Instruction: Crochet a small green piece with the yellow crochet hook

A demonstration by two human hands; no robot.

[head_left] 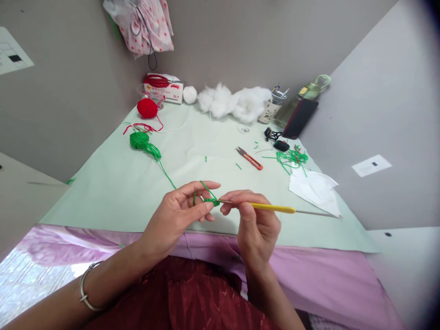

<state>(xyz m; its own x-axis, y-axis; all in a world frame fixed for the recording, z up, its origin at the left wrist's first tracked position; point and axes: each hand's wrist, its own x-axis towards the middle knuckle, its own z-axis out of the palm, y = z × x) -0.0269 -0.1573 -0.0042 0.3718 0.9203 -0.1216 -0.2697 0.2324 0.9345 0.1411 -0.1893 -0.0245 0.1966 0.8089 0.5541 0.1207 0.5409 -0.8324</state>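
Observation:
Near the table's front edge, my left hand pinches a small piece of green crochet work between thumb and fingers. Green yarn loops around its fingers and runs back to a green yarn ball at the left. My right hand is closed around a crochet hook with a yellow handle, held like a pen. The hook's metal tip meets the green work, but whether it sits inside a stitch is too small to tell.
Orange thread snips lie mid-table. Green yarn scraps, a white cloth and a dark phone are at the right. White stuffing, a white yarn ball and a red yarn ball stand toward the back.

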